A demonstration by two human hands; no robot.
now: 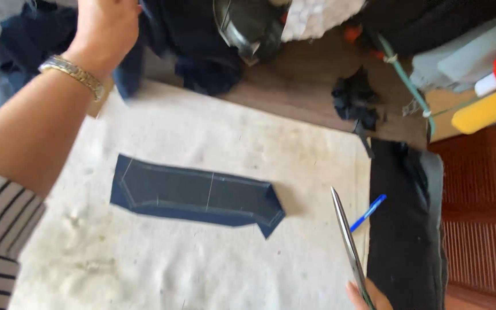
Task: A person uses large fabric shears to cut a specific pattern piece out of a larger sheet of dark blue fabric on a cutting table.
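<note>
A dark navy fabric piece (193,195) with chalk lines lies flat on a white padded cloth (190,264). My left hand (107,26), with a gold watch on the wrist, reaches to the top left and grips dark blue fabric (130,72) that hangs below it. My right hand (365,295) shows only partly at the bottom edge. It holds long scissors (345,232) whose closed blades point up and away, to the right of the navy piece.
A blue pen (368,212) lies by the scissors. Black cloth (406,229) drapes at the right. Dark fabric heaps (202,46), a black scrap (357,100), a yellow and red bottle (492,95) and a green cord (406,80) sit at the back.
</note>
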